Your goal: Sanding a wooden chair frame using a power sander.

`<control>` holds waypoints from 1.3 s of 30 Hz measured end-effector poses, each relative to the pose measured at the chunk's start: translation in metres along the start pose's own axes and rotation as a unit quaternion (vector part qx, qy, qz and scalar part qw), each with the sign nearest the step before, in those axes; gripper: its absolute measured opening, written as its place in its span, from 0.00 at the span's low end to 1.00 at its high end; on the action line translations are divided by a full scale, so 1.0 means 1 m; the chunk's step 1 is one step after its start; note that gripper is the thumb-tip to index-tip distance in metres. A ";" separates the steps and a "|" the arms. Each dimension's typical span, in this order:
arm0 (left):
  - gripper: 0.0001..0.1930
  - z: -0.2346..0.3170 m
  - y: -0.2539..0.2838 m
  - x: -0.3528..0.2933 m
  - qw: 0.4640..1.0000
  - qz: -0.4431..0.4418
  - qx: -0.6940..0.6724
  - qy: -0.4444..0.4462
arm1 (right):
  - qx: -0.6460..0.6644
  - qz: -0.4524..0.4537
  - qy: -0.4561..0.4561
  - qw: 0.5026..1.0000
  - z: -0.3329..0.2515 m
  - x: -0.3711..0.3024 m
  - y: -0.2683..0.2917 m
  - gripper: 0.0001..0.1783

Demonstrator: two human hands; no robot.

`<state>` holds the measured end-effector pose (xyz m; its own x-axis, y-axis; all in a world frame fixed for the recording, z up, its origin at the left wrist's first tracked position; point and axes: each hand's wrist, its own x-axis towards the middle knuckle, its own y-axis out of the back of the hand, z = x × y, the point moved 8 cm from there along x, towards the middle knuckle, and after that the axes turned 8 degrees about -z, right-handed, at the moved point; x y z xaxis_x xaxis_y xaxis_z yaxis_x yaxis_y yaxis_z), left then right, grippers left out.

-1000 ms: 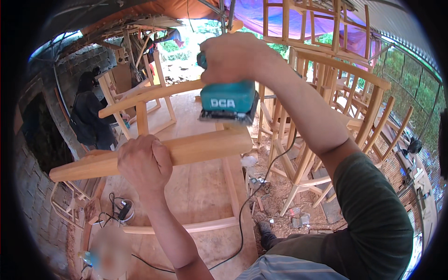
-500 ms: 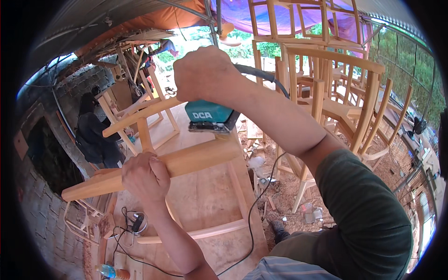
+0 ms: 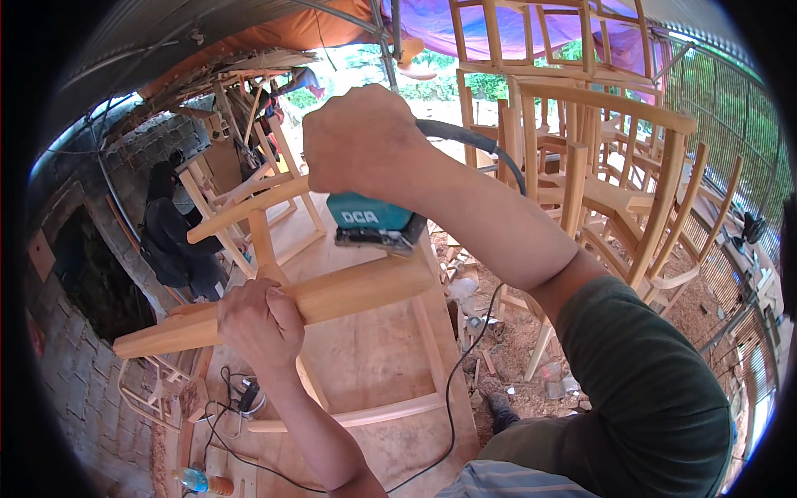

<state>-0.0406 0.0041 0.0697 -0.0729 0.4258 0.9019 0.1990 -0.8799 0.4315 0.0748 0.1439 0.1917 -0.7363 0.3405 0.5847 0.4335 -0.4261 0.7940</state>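
A pale wooden chair frame lies tipped on its side, its broad smooth rail (image 3: pixel 365 292) slanting across in front of me. My right hand (image 3: pixel 361 137) is closed over the top of a teal power sander (image 3: pixel 372 217). The sander's dark pad is at the far right end of that rail; whether it touches the wood cannot be told. Further left along the same rail, my left hand (image 3: pixel 262 322) is wrapped over the wood and grips it. A curved chair rail (image 3: pixel 249 209) stands beyond, joined by a short post.
Beneath the frame is a plywood worktable (image 3: pixel 365 357), with a black power cord (image 3: pixel 452 390) trailing over it. A bottle (image 3: pixel 202 481) lies near left. Stacked chair frames (image 3: pixel 598 183) rise at right above a shaving-strewn floor. A person in dark clothes (image 3: pixel 178 232) works at far left.
The sander has shifted slightly left along the broad rail with my right hand. My left hand keeps its hold in the same spot. The whole view has tilted a little.
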 end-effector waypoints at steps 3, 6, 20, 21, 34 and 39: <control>0.14 0.000 -0.001 -0.002 1.000 -0.001 0.008 0.004 | -0.031 0.004 -0.040 0.999 0.000 0.005 0.002 0.11; 0.14 -0.003 -0.001 -0.004 1.000 -0.001 0.006 0.004 | -0.019 -0.051 -0.019 0.998 -0.009 -0.002 0.002 0.14; 0.14 -0.001 -0.001 -0.004 1.000 -0.003 0.001 0.002 | -0.048 -0.021 -0.030 0.998 -0.011 -0.001 -0.005 0.13; 0.14 -0.001 0.000 -0.005 1.000 0.000 0.000 -0.002 | -0.045 -0.023 -0.027 0.998 -0.012 -0.002 -0.004 0.13; 0.13 0.002 -0.001 0.002 1.000 -0.016 0.009 -0.004 | -0.062 -0.023 -0.014 0.998 -0.007 0.010 -0.010 0.12; 0.13 -0.001 0.001 -0.004 1.000 -0.004 -0.005 -0.005 | -0.035 -0.030 -0.010 0.999 -0.019 0.003 -0.004 0.12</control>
<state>-0.0412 0.0012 0.0663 -0.0654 0.4353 0.8979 0.1892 -0.8781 0.4395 0.0610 0.1304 0.1864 -0.7490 0.3833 0.5404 0.3513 -0.4618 0.8145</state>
